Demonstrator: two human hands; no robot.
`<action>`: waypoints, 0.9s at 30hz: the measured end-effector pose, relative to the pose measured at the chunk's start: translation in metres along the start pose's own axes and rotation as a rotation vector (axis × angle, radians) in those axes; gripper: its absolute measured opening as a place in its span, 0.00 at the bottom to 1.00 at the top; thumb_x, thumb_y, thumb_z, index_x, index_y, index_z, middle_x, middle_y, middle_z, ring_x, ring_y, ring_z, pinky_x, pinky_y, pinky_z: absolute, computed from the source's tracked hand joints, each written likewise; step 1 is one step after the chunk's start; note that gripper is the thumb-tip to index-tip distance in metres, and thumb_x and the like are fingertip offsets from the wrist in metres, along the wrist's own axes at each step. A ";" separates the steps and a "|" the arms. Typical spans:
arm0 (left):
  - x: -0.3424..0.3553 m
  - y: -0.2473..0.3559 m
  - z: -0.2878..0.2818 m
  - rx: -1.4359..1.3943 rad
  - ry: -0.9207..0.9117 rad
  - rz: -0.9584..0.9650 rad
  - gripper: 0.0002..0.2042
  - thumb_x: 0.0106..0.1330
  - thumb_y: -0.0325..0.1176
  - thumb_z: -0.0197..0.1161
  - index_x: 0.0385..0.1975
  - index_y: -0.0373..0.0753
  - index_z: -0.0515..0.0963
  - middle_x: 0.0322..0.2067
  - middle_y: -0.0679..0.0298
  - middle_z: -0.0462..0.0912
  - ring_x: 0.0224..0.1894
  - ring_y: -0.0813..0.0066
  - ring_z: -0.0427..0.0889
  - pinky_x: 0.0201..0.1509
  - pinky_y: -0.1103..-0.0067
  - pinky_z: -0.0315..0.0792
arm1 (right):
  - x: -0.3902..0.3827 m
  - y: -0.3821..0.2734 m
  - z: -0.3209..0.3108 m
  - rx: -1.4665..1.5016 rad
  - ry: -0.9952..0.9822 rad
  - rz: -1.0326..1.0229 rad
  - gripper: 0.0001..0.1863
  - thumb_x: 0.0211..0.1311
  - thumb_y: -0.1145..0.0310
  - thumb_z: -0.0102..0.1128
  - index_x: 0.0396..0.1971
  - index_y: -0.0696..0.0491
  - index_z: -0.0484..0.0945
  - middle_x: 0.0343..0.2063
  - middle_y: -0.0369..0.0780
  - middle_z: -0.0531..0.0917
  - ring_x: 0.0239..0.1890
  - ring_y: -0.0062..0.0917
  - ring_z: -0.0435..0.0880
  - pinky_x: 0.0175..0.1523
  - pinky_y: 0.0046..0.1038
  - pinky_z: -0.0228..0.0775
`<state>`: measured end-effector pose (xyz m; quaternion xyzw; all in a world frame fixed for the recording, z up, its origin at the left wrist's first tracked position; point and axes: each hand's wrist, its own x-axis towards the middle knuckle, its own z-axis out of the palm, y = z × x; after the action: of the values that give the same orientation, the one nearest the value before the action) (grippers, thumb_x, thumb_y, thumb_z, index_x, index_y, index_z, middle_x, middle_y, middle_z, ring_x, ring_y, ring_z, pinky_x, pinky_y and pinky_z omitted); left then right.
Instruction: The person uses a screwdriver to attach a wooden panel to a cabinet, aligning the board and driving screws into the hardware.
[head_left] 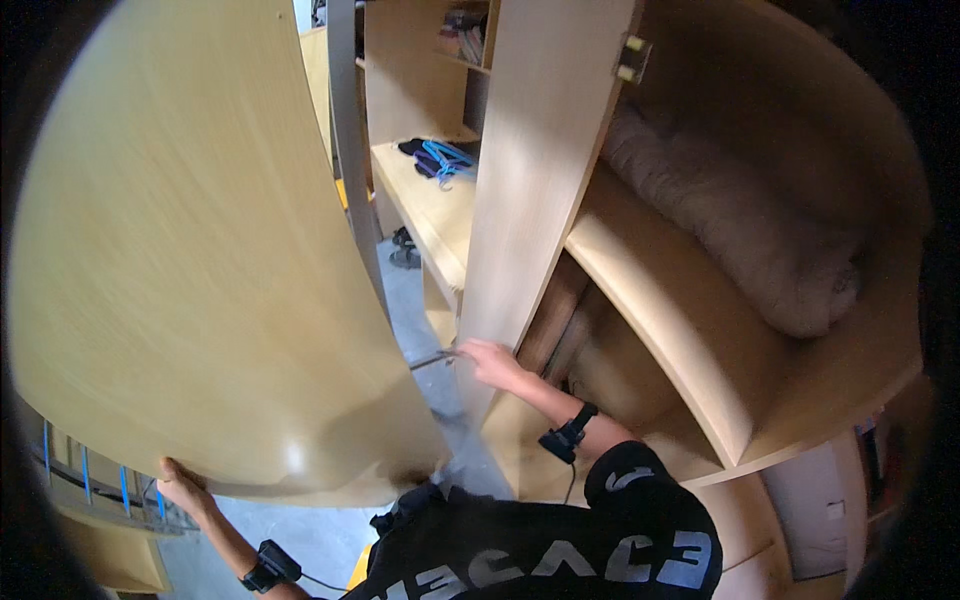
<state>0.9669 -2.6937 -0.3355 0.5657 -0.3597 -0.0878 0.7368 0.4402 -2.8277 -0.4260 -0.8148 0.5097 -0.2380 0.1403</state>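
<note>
Wooden panel (210, 260) is being gripped at its lower-left edge by the left hand (186, 492). Thin dark rod (428, 360), possibly a tool, is being held by the right hand (487, 362) between the panel's right edge and the cabinet upright (525, 170); blue hangers (440, 159) are being carried near the shelf's (412, 187) far edge.
</note>
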 end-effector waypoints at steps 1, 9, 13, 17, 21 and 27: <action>-0.001 0.006 0.003 0.008 -0.022 -0.016 0.26 0.53 0.59 0.59 0.18 0.38 0.66 0.14 0.74 0.63 0.15 0.85 0.61 0.17 0.83 0.54 | 0.008 -0.011 -0.010 -0.018 0.013 -0.002 0.15 0.45 0.78 0.49 0.37 0.57 0.74 0.35 0.42 0.79 0.35 0.33 0.78 0.41 0.33 0.70; 0.003 -0.009 0.015 -0.047 -0.078 0.082 0.28 0.56 0.55 0.58 0.28 0.28 0.72 0.24 0.65 0.73 0.26 0.79 0.69 0.30 0.81 0.65 | 0.028 -0.089 -0.054 0.846 -0.017 -0.006 0.24 0.58 0.69 0.51 0.55 0.56 0.62 0.43 0.39 0.76 0.22 0.16 0.76 0.25 0.19 0.69; -0.002 0.005 0.029 0.035 -0.030 0.142 0.25 0.57 0.54 0.57 0.23 0.32 0.71 0.19 0.71 0.68 0.21 0.82 0.65 0.23 0.83 0.59 | 0.041 -0.104 -0.030 0.881 0.046 0.036 0.20 0.59 0.61 0.54 0.46 0.58 0.68 0.30 0.37 0.78 0.17 0.14 0.73 0.20 0.18 0.64; -0.010 0.020 0.051 -0.016 0.013 0.193 0.24 0.56 0.54 0.59 0.19 0.34 0.70 0.16 0.73 0.67 0.19 0.85 0.61 0.20 0.84 0.55 | 0.036 -0.109 -0.038 0.748 0.226 0.136 0.17 0.57 0.56 0.56 0.28 0.58 0.74 0.13 0.34 0.74 0.13 0.16 0.72 0.18 0.20 0.63; -0.024 0.046 0.065 -0.098 -0.098 0.188 0.21 0.54 0.51 0.62 0.16 0.39 0.69 0.13 0.74 0.66 0.15 0.87 0.61 0.17 0.86 0.52 | 0.018 -0.089 -0.028 0.794 0.405 0.153 0.20 0.55 0.53 0.56 0.25 0.58 0.75 0.10 0.36 0.72 0.12 0.18 0.73 0.18 0.23 0.64; -0.040 0.065 0.081 -0.166 -0.115 0.166 0.19 0.54 0.48 0.64 0.17 0.37 0.70 0.16 0.74 0.67 0.17 0.86 0.62 0.19 0.86 0.54 | -0.004 -0.089 -0.047 0.669 0.537 0.145 0.20 0.55 0.53 0.57 0.27 0.59 0.77 0.09 0.40 0.73 0.12 0.24 0.75 0.20 0.27 0.64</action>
<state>0.8695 -2.7122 -0.2865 0.4651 -0.4386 -0.0881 0.7639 0.4814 -2.7840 -0.3454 -0.5957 0.4789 -0.5829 0.2756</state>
